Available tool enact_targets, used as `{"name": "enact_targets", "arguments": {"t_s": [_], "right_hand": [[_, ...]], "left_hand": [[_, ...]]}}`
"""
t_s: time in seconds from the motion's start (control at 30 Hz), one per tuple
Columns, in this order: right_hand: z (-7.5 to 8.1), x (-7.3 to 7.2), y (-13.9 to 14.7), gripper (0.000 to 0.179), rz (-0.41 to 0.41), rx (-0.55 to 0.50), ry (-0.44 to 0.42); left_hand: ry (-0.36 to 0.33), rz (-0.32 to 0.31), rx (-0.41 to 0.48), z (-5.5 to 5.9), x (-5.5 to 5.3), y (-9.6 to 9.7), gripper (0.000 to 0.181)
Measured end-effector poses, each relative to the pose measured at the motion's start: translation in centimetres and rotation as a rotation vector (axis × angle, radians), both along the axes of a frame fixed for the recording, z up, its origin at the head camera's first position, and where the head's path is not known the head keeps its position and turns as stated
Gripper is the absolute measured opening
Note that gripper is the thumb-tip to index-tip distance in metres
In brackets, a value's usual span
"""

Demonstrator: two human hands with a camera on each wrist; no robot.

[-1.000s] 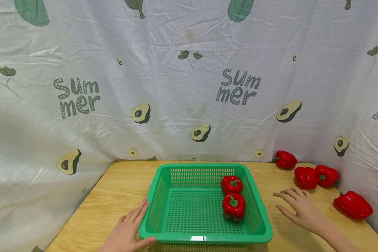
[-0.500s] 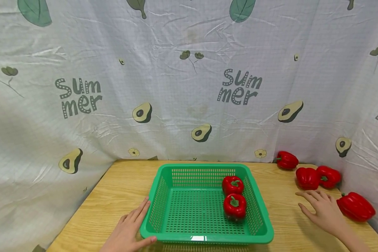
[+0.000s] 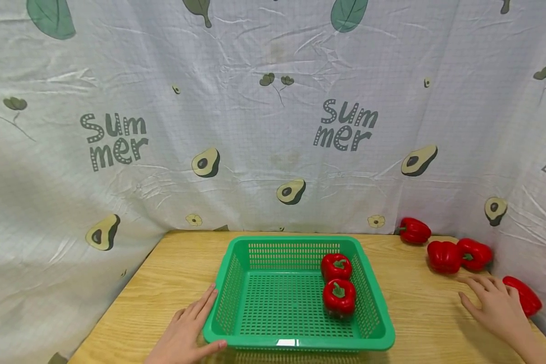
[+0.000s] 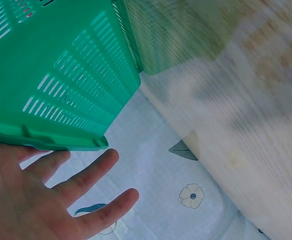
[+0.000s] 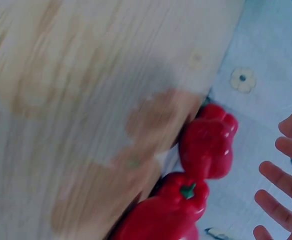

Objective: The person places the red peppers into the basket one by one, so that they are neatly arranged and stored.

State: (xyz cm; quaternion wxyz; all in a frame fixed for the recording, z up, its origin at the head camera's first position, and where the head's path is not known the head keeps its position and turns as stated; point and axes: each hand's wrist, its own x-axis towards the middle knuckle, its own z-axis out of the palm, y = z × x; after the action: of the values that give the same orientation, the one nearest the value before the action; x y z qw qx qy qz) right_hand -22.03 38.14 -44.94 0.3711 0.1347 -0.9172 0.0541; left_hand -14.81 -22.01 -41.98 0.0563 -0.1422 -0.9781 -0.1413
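My left hand [image 3: 186, 328] rests against the near left corner of a green plastic basket [image 3: 300, 345], its fingers extended along the rim; the left wrist view shows the fingers spread under the basket's rim [image 4: 45, 145]. Inside the basket, along its right side, are two red bell peppers [image 3: 336, 267]. My right hand [image 3: 496, 306] hovers over the table's right side, holding nothing, and partly covers a red bell pepper [image 3: 523, 294] lying on its side. In the right wrist view its fingers [image 5: 281, 182] are loosely spread, apart from the peppers [image 5: 206, 142].
Beyond my right hand two bell peppers [image 3: 444, 257] sit side by side, and another pepper [image 3: 414, 231] lies near the back edge. A printed cloth [image 3: 255, 126] hangs behind and beside the wooden table [image 3: 173, 263].
My right hand has moved rightward, away from the basket and toward the rightmost bell pepper, now partly hiding it. The left hand and the basket have stayed in place.
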Motion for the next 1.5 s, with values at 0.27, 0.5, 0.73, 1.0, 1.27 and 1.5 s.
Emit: {"name": "enact_targets", "arguments": {"t_s": [0.27,0.5,0.73,1.0,1.27,1.5], "right_hand": [[-0.7,0.3,1.9,0.024,-0.112,-0.026,-0.09],[-0.9,0.3,3.1,0.019,-0.177,-0.041,-0.097],[-0.6,0.3,4.0,0.027,-0.282,-0.069,-0.216],[-0.7,-0.1,5.0,0.036,-0.356,-0.091,-0.318],[-1.2,-1.0,6.0,0.046,-0.4,-0.094,-0.381],[-2.3,-0.7,6.5,0.057,-0.399,-0.097,-0.358]], "left_hand": [[0.009,0.002,-0.004,0.1,0.1,0.1,0.095],[0.071,-0.006,-0.008,0.1,0.1,0.0,0.091],[0.132,-0.013,-0.04,0.2,0.1,0.1,0.091],[0.179,-0.021,-0.053,0.0,0.1,0.3,0.093],[0.159,-0.023,-0.034,0.1,-0.2,0.3,0.092],[0.085,-0.014,-0.033,0.2,0.0,0.5,0.095]]}}
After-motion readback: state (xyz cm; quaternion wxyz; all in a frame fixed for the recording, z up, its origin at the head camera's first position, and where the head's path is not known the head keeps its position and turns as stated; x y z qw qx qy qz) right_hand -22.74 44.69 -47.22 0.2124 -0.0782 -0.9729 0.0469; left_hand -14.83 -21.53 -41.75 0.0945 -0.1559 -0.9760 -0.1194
